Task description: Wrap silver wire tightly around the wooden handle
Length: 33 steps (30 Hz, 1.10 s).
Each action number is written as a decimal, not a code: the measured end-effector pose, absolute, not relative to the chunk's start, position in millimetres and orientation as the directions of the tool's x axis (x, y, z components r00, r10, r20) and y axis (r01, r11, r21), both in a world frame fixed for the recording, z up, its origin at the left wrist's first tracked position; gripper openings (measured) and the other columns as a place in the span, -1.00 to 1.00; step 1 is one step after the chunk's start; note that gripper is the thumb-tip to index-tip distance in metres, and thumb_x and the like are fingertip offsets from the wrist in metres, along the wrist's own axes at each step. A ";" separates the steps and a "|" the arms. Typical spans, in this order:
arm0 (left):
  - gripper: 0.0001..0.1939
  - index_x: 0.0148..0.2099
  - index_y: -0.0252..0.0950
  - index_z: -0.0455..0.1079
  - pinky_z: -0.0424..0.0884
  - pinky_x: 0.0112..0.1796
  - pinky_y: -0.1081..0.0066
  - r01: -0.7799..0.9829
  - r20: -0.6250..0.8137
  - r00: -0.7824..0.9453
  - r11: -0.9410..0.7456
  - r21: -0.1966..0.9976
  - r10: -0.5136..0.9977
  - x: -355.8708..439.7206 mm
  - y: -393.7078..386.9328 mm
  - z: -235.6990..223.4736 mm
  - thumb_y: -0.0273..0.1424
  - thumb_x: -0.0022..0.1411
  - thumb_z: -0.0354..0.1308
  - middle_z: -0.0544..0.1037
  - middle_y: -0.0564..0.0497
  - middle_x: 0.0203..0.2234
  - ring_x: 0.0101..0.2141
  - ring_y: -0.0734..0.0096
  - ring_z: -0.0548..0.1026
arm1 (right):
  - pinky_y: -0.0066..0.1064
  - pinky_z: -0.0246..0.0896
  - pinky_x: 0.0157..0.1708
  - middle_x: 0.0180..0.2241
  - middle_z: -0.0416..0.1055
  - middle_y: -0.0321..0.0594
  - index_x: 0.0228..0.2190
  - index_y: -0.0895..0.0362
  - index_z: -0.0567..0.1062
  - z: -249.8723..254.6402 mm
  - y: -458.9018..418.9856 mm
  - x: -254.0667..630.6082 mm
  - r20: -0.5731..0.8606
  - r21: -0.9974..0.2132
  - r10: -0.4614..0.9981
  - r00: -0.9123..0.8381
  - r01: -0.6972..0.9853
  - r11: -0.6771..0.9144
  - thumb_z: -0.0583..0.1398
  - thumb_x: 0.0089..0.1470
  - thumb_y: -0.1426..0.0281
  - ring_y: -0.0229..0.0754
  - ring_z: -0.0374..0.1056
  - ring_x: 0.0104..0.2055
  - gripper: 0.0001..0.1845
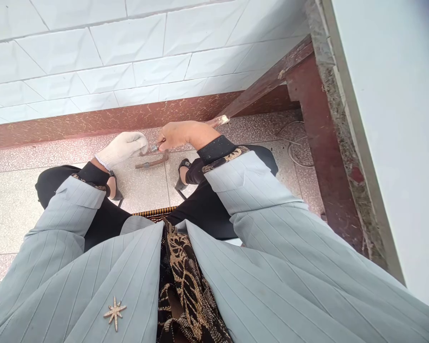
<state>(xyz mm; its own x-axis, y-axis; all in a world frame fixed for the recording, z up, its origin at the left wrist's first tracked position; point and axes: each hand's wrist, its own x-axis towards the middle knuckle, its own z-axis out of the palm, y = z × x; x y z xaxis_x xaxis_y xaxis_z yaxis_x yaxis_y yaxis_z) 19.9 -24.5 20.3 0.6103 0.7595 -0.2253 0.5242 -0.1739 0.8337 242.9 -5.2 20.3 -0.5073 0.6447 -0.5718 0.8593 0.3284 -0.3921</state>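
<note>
A brown bent rod (153, 163) shows below my hands, with a band of thin wire wrapped round part of it. My left hand (123, 148), in a white glove, is closed at the left end of a short part with a grey wire coil (153, 148). From the other side my bare right hand (177, 135) pinches the same part beside the coil. Its lower right end passes close under my right fingers; I cannot tell whether the rod and the coiled part are one piece. My fingertips partly hide the coiled part.
A tiled wall (128, 43) with a dark red skirting (110, 113) stands ahead. A worn wooden bar (264, 78) slants down beside my right hand, joined to a red wooden frame (318, 133). Pale cable (293, 152) lies on the floor at right. My shoes (183, 174) flank the work.
</note>
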 end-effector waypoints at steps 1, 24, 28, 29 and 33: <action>-0.74 -0.37 -0.32 0.43 0.20 -0.44 0.44 0.520 -0.226 0.589 -0.149 0.841 0.776 18.7 -23.0 19.6 -0.36 0.38 0.08 0.40 0.07 -0.55 -0.52 0.52 0.27 | -0.35 0.08 -0.30 -0.49 0.45 -0.24 -0.33 0.19 0.67 23.0 -8.1 240.4 -0.620 -0.427 0.574 -0.535 0.844 0.325 0.30 0.28 0.47 -0.24 0.32 -0.40 -0.86; -0.81 -0.20 -0.29 0.46 0.29 -0.36 0.41 0.397 -0.294 0.690 -0.006 0.918 0.662 33.9 -31.9 -18.6 -0.43 0.45 0.04 0.46 0.04 -0.45 -0.46 0.47 0.36 | -0.43 0.17 -0.40 -0.51 0.40 -0.23 -0.40 0.16 0.49 35.5 -6.7 246.5 -0.198 -0.845 0.957 -0.213 0.531 -0.057 0.27 0.36 0.17 -0.27 0.27 -0.45 -0.64; -0.76 -0.22 -0.27 0.47 0.26 -0.38 0.40 0.505 -0.356 0.740 -0.120 0.855 0.571 35.1 -38.7 -8.6 -0.33 0.45 0.03 0.39 0.08 -0.53 -0.49 0.45 0.34 | -0.34 0.21 -0.26 -0.38 0.51 -0.13 -0.33 0.17 0.57 25.2 -1.8 247.6 -0.211 -0.634 0.959 -0.190 0.773 0.014 0.25 0.35 0.29 -0.16 0.39 -0.29 -0.76; -0.75 -0.24 -0.27 0.47 0.26 -0.38 0.39 0.531 -0.358 0.735 -0.160 0.832 0.575 34.3 -39.1 -4.8 -0.31 0.44 0.04 0.40 0.08 -0.53 -0.49 0.44 0.34 | -0.31 0.21 -0.22 -0.34 0.53 -0.10 -0.31 0.17 0.60 24.1 -1.5 247.7 -0.234 -0.554 0.947 -0.218 0.831 0.055 0.26 0.34 0.32 -0.10 0.42 -0.23 -0.79; -0.73 -0.37 -0.27 0.40 0.24 -0.34 0.37 0.579 -0.272 0.663 -0.247 0.777 0.698 27.6 -33.3 8.1 -0.28 0.36 0.05 0.43 0.07 -0.50 -0.43 0.42 0.35 | -0.24 0.20 -0.16 -0.33 0.54 -0.01 -0.35 0.19 0.66 25.2 -4.7 243.7 -0.432 -0.334 0.827 -0.360 0.916 0.224 0.32 0.27 0.42 0.03 0.45 -0.13 -0.85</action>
